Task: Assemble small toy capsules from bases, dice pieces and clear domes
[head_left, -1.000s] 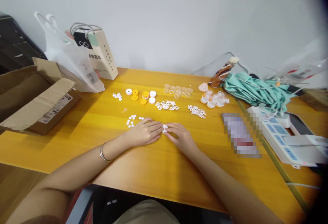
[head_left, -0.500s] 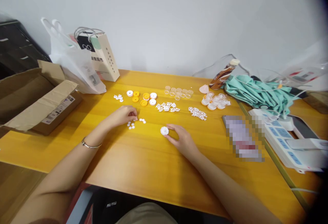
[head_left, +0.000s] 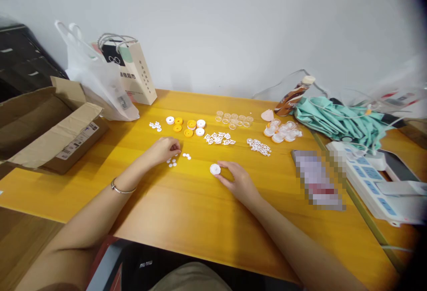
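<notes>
My right hand (head_left: 238, 182) holds a small white round plastic piece (head_left: 215, 169) on the table, thumb and forefinger against its right side. To the left, my left hand (head_left: 166, 149) is closed in a pinch over a group of small white discs (head_left: 171, 165). Its fingertips touch the spot where the discs lie; whatever is between them is too small to make out. A few more white discs (head_left: 187, 156) lie just right of those fingers. Beyond the hands sit yellow and white round bases (head_left: 188, 133) and white leaf-shaped cut-outs (head_left: 218, 138).
Clear plastic cups (head_left: 233, 118) stand farther back. White lattice pieces (head_left: 259, 146) and bagged parts (head_left: 282, 131) lie right of centre. A bottle (head_left: 293, 97), green umbrella (head_left: 336, 120), phone (head_left: 316, 180) and power strip (head_left: 367, 177) occupy the right; a cardboard box (head_left: 80, 144) and bags (head_left: 142, 75) the left.
My left fingers have shifted very slightly among the small discs. My right hand keeps the white round piece in the same place. The view has moved a little.
</notes>
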The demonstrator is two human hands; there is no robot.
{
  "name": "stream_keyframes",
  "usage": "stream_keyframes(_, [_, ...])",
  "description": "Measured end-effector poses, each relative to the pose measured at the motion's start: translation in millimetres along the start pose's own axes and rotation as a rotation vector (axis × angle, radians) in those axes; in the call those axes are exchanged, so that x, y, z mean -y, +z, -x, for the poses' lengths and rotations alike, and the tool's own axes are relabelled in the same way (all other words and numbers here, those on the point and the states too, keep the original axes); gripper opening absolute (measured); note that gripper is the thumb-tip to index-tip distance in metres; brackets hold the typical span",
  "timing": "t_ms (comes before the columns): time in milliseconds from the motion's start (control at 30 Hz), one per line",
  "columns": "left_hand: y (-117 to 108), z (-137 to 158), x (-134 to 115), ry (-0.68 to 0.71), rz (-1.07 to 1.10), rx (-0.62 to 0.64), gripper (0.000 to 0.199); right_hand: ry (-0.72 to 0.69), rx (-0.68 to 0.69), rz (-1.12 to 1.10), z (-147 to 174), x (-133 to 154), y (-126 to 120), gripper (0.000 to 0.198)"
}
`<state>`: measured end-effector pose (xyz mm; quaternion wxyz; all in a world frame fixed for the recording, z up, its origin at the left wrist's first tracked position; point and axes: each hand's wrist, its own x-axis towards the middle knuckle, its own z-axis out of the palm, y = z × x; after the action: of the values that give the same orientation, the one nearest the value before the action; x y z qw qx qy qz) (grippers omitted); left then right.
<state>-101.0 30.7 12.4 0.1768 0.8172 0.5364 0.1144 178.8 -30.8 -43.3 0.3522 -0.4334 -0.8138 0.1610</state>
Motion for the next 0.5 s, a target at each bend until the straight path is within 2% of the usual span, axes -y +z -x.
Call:
stream_keyframes(233, [-18.7, 6.1, 6.3, 0.075, 0.022, 0.001, 0.016, -0.007, 0.003, -0.009, -0.2, 0.4, -1.0, 0.029])
stream_keyframes(367, [-25.3, 9.1, 10.4, 0.160, 0.041, 0.121, 0.016, -0.006, 0.007, -0.004, -0.6, 1.5, -1.7, 0.027])
stream_keyframes(500, [-18.9, 7.2, 10.6, 0.189, 0.108, 0.196, 0.015, -0.016, 0.018, -0.003, -1.2, 2.7, -2.4, 0.027])
